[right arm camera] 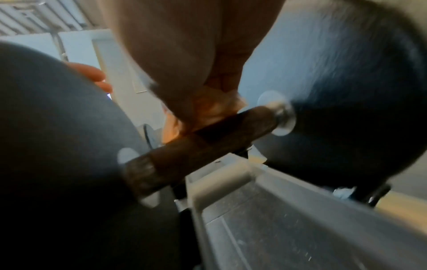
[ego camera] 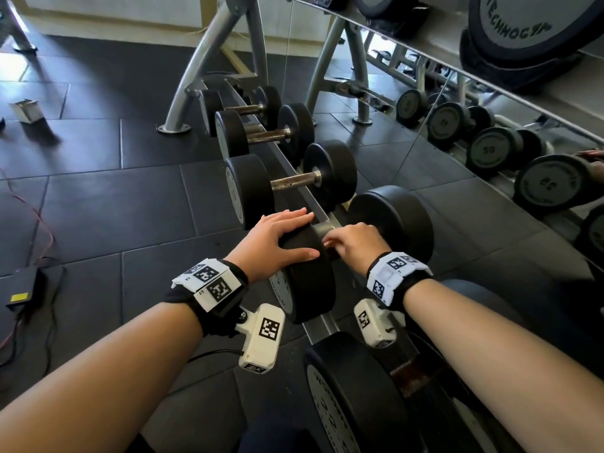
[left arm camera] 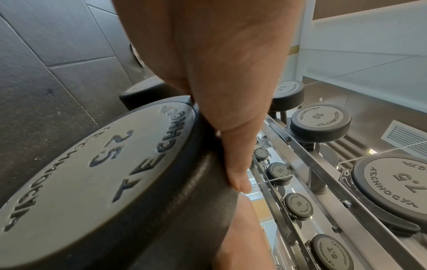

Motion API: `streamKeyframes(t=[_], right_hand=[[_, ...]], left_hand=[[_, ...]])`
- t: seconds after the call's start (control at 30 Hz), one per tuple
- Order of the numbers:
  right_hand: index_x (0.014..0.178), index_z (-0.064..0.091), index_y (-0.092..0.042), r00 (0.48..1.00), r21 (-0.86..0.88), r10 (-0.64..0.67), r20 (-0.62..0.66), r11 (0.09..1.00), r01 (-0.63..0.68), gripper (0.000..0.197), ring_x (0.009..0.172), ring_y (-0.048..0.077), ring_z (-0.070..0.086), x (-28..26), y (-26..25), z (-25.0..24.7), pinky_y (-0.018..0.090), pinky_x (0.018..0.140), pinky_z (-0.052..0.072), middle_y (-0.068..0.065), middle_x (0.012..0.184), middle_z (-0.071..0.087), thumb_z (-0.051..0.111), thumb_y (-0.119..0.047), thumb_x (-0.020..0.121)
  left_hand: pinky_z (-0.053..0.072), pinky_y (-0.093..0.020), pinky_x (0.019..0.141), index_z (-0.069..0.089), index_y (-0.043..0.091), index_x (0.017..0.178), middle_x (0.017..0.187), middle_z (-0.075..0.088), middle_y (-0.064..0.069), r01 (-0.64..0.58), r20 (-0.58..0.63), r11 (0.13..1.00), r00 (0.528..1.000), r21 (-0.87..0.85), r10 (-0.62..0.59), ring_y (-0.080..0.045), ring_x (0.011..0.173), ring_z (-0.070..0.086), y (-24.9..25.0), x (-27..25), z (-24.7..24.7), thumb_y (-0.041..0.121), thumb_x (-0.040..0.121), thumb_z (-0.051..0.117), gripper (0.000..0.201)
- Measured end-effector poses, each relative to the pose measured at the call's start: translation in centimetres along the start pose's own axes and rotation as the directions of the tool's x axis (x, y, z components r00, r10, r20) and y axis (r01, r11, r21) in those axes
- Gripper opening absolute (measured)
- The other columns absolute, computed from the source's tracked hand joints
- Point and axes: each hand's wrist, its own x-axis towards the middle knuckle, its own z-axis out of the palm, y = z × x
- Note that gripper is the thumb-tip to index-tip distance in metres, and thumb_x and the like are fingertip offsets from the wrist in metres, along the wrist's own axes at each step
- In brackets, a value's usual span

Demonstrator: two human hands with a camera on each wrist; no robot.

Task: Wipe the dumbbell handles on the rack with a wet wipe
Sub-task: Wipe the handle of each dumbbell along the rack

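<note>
My left hand point(ego camera: 281, 240) lies flat on top of the left head point(ego camera: 307, 279) of a black dumbbell on the rack; its face point(left arm camera: 92, 173) is marked 25, and my thumb point(left arm camera: 238, 164) presses on its rim. My right hand point(ego camera: 353, 243) reaches down between the two heads and pinches a crumpled, brown-stained wet wipe point(right arm camera: 215, 111) against the rusty brown handle point(right arm camera: 208, 140). In the head view my right hand hides the handle. The right head point(ego camera: 395, 220) stands just beyond my right hand.
Further dumbbells point(ego camera: 291, 184) with rusty handles sit along the rack rail point(ego camera: 322, 228), and a larger one point(ego camera: 346, 397) lies under my right forearm. A mirror point(ego camera: 490, 152) on the right reflects the rack. Cables point(ego camera: 39, 220) and a black box point(ego camera: 23, 286) lie on the floor at left.
</note>
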Motion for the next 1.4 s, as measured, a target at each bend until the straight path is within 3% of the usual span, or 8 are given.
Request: streamKeyframes(t=[0.33,0.57,0.67,0.83,0.93,1.1,1.27,1.4], right_hand=[[0.119,0.065,-0.032,0.985,-0.091,0.1,0.143,0.992,-0.088,0.03,0.097,0.026,0.065,-0.3,2.0,-1.5,0.037,0.084,0.051,0.005,0.101,0.068,0.048,-0.019,0.098],[0.132,0.06,-0.034,0.973,-0.061,-0.189,0.129,0.978,0.198,0.038,0.108,0.029,0.063,-0.6,0.0,0.0,0.036,0.092,0.045,0.008,0.116,0.068,0.045,-0.017,0.102],[0.127,0.059,-0.04,0.986,-0.094,-0.102,0.133,0.989,0.115,0.041,0.105,0.027,0.064,-1.1,2.3,-0.9,0.04,0.095,0.048,0.004,0.116,0.067,0.047,-0.014,0.099],[0.125,0.053,-0.022,0.996,-0.137,0.087,0.033,0.987,-0.082,0.032,0.104,0.031,0.062,-1.8,3.3,-0.1,0.036,0.084,0.046,0.009,0.109,0.063,0.045,-0.011,0.096],[0.131,0.057,-0.024,0.999,0.077,0.014,0.045,0.997,-0.018,0.04,0.123,0.034,0.054,-2.2,1.8,0.9,0.038,0.104,0.042,0.013,0.128,0.06,0.042,-0.006,0.098],[0.146,0.045,-0.031,0.981,0.179,-0.163,0.103,0.974,0.142,0.052,0.136,0.018,0.047,-3.0,1.6,0.9,0.014,0.107,0.024,0.002,0.147,0.051,0.042,-0.005,0.102],[0.127,0.056,-0.034,0.987,0.087,0.161,-0.01,0.983,-0.16,0.034,0.079,0.02,0.061,-3.7,5.0,0.4,0.031,0.075,0.046,0.002,0.089,0.06,0.03,-0.037,0.105],[0.129,0.052,-0.028,0.987,0.017,0.155,-0.047,0.988,-0.154,0.032,0.082,0.029,0.063,-3.6,3.7,1.4,0.037,0.076,0.053,0.009,0.09,0.063,0.035,-0.019,0.104]], left_hand=[[0.012,-0.048,0.122,0.038,0.04,0.146,0.155,0.031,0.02,0.002,0.009,1.0,1.0,0.007,-0.003,-0.005,0.145,0.017,0.0,-0.1,0.0,0.051,0.08,0.07,0.074],[0.013,-0.046,0.122,0.038,0.039,0.146,0.155,0.031,0.019,-0.009,0.003,1.0,1.0,0.015,0.009,-0.006,0.145,0.018,0.0,-0.2,0.0,0.052,0.08,0.07,0.075],[0.012,-0.046,0.122,0.038,0.039,0.146,0.155,0.031,0.018,-0.012,0.004,1.0,1.0,0.023,0.012,-0.006,0.145,0.018,0.0,-0.1,0.0,0.051,0.081,0.07,0.074],[0.013,-0.048,0.122,0.036,0.04,0.147,0.155,0.031,0.02,-0.008,0.008,1.0,1.0,0.017,0.008,-0.006,0.146,0.016,-0.2,-0.1,0.1,0.052,0.081,0.069,0.075],[0.013,-0.048,0.122,0.037,0.04,0.146,0.154,0.031,0.02,-0.011,-0.005,1.0,1.0,0.011,0.011,-0.005,0.145,0.016,-0.2,-0.2,0.2,0.052,0.08,0.07,0.075],[0.013,-0.047,0.122,0.036,0.04,0.146,0.155,0.031,0.02,-0.008,0.0,1.0,1.0,0.016,0.008,-0.006,0.145,0.016,0.0,-0.3,0.0,0.051,0.081,0.07,0.074],[0.012,-0.047,0.122,0.035,0.039,0.147,0.155,0.03,0.019,-0.001,0.009,1.0,1.0,0.012,0.001,-0.006,0.146,0.015,0.3,-0.4,-0.1,0.049,0.082,0.07,0.075],[0.011,-0.047,0.122,0.034,0.039,0.147,0.156,0.029,0.018,0.004,0.011,1.0,1.0,0.008,-0.005,-0.006,0.145,0.014,0.4,-0.5,-0.1,0.048,0.083,0.069,0.074]])
